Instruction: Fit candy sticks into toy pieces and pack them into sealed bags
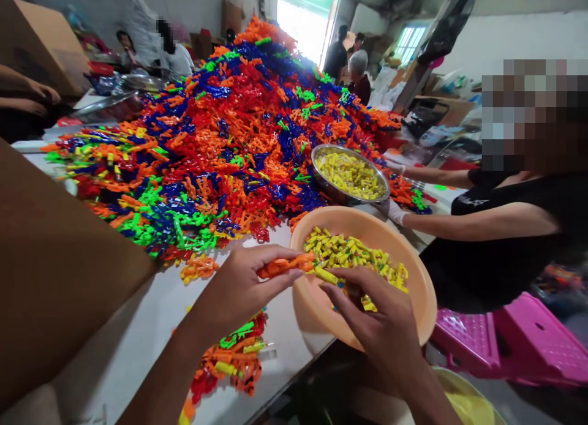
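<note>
Between the thumb and fingers of my left hand [257, 272] is an orange plastic toy piece [285, 265]. My right hand [381, 308] pinches a small yellow cylinder piece [326, 275] with a bluish end. The two pieces meet, or nearly meet, over the left rim of a peach plastic basin [425, 296]. Many more yellow pieces [353, 253] lie inside that basin, partly hidden by my right hand. Below my left forearm, a small pile of orange, green, red and yellow pieces [234, 357] lies on the white table [294, 327].
A tall heap of red, orange, blue and green plastic pieces [239, 131] covers the table. Across from me, a person in black [509, 229] holds a metal bowl [386, 195] of yellow pieces. Cardboard [59, 266] stands at left, pink stools [542, 339] at right. Other people sit behind.
</note>
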